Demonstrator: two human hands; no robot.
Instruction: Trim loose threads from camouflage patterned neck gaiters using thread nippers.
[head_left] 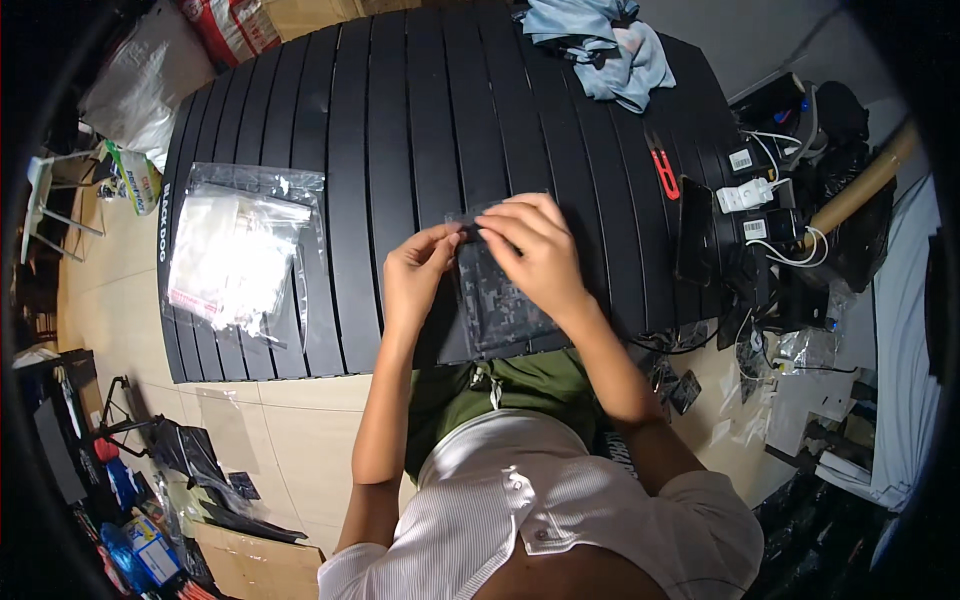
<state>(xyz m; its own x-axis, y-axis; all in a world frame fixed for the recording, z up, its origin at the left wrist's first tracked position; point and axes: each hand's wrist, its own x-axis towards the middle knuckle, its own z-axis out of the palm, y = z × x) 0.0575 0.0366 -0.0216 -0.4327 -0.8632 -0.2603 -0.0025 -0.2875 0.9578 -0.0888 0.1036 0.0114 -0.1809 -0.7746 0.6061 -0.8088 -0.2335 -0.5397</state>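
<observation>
A clear plastic bag holding a dark patterned item point(497, 305) lies on the black slatted table point(400, 130) right in front of me. My left hand point(415, 275) pinches the bag's top edge from the left. My right hand point(535, 250) presses down on the same top edge from the right, fingers curled over it. Both hands meet at the bag's upper rim.
A pile of empty clear plastic bags point(240, 255) lies at the table's left. A blue-grey cloth point(600, 45) sits at the far edge. Red-handled snips point(665, 170) and a dark phone point(693, 230) lie at the right, beside chargers and cables point(770, 210). Boxes and bags crowd the floor.
</observation>
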